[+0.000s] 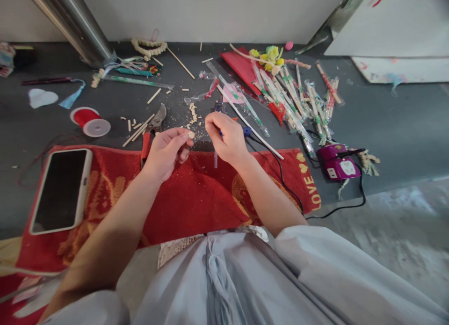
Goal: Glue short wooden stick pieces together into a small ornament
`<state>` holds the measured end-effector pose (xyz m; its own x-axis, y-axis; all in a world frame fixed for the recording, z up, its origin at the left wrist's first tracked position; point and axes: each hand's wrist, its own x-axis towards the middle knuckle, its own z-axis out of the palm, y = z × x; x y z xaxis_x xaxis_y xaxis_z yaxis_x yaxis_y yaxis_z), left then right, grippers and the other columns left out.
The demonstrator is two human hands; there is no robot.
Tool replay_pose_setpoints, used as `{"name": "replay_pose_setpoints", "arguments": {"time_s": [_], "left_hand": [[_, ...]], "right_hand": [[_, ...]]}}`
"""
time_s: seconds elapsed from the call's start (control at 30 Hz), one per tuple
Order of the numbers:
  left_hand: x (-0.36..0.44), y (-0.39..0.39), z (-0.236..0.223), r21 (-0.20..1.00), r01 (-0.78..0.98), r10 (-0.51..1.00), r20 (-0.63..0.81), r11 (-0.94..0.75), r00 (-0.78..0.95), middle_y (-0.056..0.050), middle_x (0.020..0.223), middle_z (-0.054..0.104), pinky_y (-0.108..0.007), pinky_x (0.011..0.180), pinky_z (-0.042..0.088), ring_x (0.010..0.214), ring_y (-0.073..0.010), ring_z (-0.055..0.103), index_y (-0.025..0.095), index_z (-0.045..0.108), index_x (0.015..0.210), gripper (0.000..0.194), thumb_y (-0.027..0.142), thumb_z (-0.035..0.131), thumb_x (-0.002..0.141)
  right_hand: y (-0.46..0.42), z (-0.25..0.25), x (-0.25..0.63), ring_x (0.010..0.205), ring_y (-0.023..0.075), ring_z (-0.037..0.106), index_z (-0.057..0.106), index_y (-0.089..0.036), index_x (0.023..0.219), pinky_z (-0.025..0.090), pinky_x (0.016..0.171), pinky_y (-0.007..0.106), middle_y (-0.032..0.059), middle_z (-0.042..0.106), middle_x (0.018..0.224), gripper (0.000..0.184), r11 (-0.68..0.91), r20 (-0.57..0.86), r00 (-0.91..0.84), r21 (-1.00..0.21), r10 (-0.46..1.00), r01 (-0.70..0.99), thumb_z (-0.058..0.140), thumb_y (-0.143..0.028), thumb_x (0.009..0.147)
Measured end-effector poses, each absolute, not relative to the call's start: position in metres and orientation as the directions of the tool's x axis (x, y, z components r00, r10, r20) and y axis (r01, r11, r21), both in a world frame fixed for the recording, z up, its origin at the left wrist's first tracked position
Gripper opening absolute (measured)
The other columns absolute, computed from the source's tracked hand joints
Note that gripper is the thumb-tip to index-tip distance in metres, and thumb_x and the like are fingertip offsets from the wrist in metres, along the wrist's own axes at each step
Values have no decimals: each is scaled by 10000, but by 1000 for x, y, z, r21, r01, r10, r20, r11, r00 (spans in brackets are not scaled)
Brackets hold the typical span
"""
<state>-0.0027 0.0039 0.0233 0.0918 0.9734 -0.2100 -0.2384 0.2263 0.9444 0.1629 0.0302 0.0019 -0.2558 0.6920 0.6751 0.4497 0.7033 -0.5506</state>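
Note:
My left hand (pixel 166 152) is closed in a pinch on a small cream-coloured piece (pixel 191 134), just above the front edge of the red towel (pixel 196 198). My right hand (pixel 226 135) is closed too, its fingers curled; what they hold, if anything, is hidden. Beneath and beside it shows a blue tool with a black cord, apparently a glue gun (pixel 246 131), with a translucent stick (pixel 215 159) jutting towards me. Between and beyond the hands lie a small cluster of cut cream pieces (pixel 192 112) and crumbs. Red-handled pruning shears (pixel 159 118) lie beyond my left hand.
A white-framed phone (pixel 61 189) lies on the towel at left, below a red ribbon spool (pixel 90 121). Short sticks (pixel 140 128) lie near the shears. Wrapped sticks (pixel 287 100) heap up at right, near a purple box (pixel 338 163) with black cords. A metal post (pixel 75 25) stands at back left.

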Motion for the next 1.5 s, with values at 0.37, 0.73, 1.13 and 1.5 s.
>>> {"name": "replay_pose_setpoints", "arguments": {"time_s": [0.37,0.73,1.13,1.5], "left_hand": [[-3,4,20,955,-244,985,-151,168,87,28,583,588,-177,360,297,358,-32,403,162,624,727,24,155,617,749],[-4,4,21,959,-229,984,-145,166,105,30,593,570,-183,373,293,372,-28,407,160,626,735,34,175,656,743],[-2,3,21,959,-238,987,-136,154,91,36,610,550,-181,373,301,376,-24,394,166,613,738,74,204,671,764],[-2,3,21,957,-243,986,-139,157,88,36,618,567,-186,377,296,375,-27,398,174,627,758,36,195,656,756]], "right_hand": [[30,3,160,706,65,623,646,-163,841,482,635,192,-5,701,785,120,768,729,-253,-569,636,293,602,-255,905],[31,1,159,766,91,678,705,-172,860,537,721,231,18,739,802,114,808,764,-267,-536,588,244,628,-251,887],[31,-2,159,754,97,676,705,-193,887,544,701,243,17,740,807,116,867,837,-272,-393,475,305,590,-195,898],[26,3,158,681,89,637,677,-176,831,523,645,238,17,716,761,107,819,798,-233,-478,556,318,598,-219,889]]}}
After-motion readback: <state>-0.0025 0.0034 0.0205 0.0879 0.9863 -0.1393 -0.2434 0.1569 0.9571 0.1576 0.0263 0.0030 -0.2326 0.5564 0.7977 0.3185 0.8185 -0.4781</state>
